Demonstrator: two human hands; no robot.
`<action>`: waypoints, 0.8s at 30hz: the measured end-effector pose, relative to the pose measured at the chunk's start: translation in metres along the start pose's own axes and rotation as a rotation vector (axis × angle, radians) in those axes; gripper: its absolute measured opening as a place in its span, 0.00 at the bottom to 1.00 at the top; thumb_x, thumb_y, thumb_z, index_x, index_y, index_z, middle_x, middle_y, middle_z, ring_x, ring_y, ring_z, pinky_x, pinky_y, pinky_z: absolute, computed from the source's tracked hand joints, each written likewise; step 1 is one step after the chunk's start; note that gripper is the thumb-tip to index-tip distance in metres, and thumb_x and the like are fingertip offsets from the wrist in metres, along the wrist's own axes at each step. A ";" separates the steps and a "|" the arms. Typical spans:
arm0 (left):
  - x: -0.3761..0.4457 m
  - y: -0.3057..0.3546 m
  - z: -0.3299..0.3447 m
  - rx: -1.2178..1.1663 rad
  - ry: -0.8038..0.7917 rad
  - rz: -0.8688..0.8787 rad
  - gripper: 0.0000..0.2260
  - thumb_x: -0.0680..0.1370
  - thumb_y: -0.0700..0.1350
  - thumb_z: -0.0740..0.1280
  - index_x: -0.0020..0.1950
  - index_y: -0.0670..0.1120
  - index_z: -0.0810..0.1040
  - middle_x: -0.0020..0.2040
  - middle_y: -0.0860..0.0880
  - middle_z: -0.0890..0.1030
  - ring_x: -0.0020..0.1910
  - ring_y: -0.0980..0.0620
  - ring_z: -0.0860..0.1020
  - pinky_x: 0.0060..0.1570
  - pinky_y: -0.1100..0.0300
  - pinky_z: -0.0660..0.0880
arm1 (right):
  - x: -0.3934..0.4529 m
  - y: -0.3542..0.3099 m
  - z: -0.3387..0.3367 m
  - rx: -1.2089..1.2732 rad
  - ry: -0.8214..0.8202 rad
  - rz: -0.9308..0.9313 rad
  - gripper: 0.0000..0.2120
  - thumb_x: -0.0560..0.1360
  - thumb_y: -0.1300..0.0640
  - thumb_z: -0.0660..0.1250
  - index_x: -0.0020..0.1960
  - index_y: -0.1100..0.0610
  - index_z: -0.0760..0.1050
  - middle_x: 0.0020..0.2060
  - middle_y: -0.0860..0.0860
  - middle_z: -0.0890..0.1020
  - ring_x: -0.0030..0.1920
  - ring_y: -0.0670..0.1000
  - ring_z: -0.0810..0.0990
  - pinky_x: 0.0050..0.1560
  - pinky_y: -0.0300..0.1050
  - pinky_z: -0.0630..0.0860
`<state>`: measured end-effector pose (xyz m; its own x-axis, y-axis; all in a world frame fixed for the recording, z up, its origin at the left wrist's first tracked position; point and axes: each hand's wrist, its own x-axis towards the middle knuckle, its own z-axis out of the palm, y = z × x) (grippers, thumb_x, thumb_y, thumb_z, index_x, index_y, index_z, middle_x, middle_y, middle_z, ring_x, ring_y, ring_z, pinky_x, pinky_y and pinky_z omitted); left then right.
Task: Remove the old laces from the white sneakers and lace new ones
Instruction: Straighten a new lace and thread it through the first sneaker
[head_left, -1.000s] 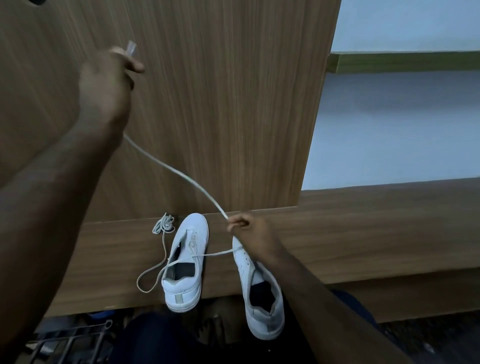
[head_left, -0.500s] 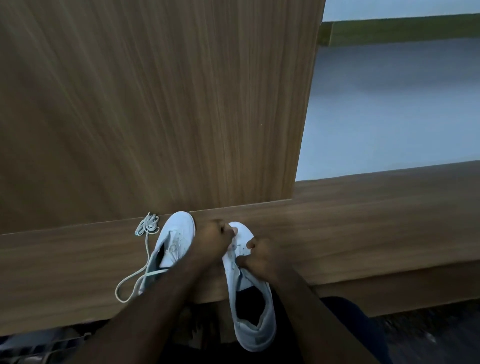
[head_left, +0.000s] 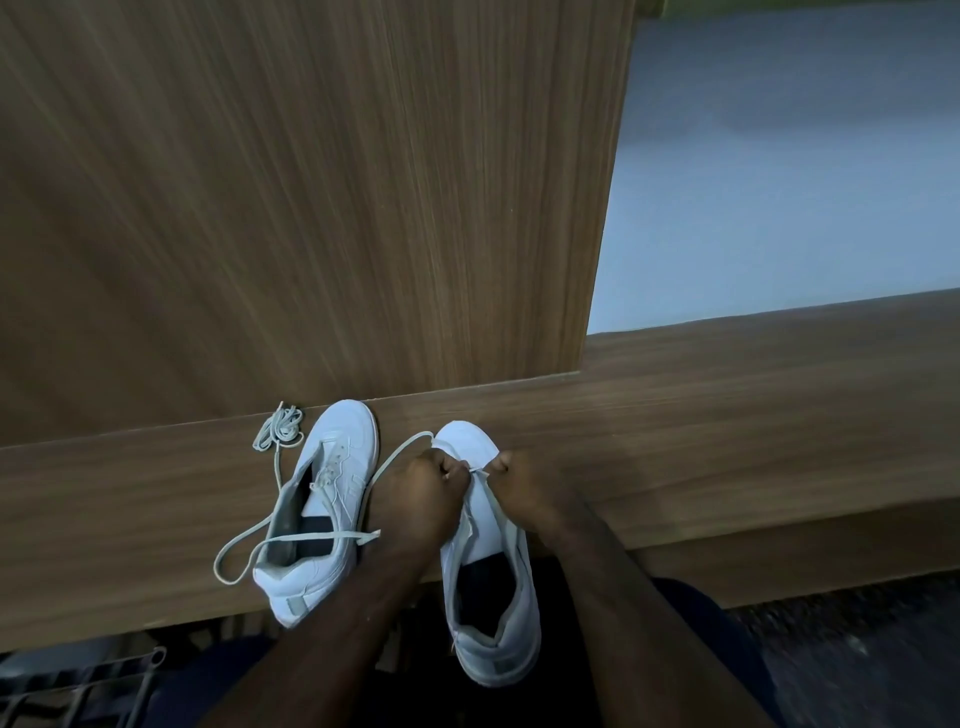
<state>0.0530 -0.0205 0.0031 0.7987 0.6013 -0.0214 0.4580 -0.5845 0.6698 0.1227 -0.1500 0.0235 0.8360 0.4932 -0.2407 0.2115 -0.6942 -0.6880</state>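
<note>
While both hands pinch the lace (head_left: 400, 454) at the toe eyelets of the right sneaker (head_left: 480, 558), lower middle of frame on the desk (head_left: 727, 441), threading looks underway; left hand (head_left: 418, 499), right hand (head_left: 524, 486). Next probably: feed the tip through, pull snug.

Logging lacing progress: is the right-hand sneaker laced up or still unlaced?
Mostly unlaced: the right sneaker gapes open with no crossings visible along its tongue; both hands pinch a lace near its toe.

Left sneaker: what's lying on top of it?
A loose lace crosses the left sneaker's open collar and loops onto the wooden ledge. The inside is dark; nothing can be made out there.
</note>
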 end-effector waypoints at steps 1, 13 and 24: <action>-0.002 0.000 0.000 -0.008 0.002 0.003 0.11 0.65 0.60 0.55 0.30 0.57 0.72 0.31 0.51 0.78 0.36 0.47 0.79 0.42 0.48 0.77 | 0.000 0.000 0.000 0.015 -0.005 0.005 0.13 0.80 0.58 0.58 0.52 0.62 0.79 0.49 0.56 0.83 0.50 0.55 0.80 0.45 0.44 0.71; -0.010 -0.002 -0.001 0.014 0.061 0.120 0.12 0.67 0.57 0.55 0.29 0.51 0.62 0.29 0.51 0.71 0.35 0.44 0.76 0.40 0.46 0.76 | 0.003 0.001 0.002 0.151 -0.052 0.067 0.13 0.79 0.60 0.60 0.55 0.64 0.81 0.52 0.60 0.84 0.50 0.57 0.81 0.57 0.52 0.77; -0.013 -0.006 0.004 0.051 0.084 0.177 0.12 0.69 0.56 0.54 0.33 0.50 0.69 0.34 0.50 0.77 0.37 0.46 0.77 0.41 0.49 0.74 | 0.007 0.004 0.008 0.331 -0.073 0.143 0.12 0.76 0.63 0.60 0.47 0.58 0.83 0.46 0.58 0.86 0.49 0.57 0.84 0.52 0.52 0.80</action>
<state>0.0409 -0.0269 -0.0035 0.8340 0.5292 0.1566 0.3346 -0.7105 0.6190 0.1250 -0.1447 0.0135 0.8045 0.4475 -0.3905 -0.0904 -0.5576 -0.8252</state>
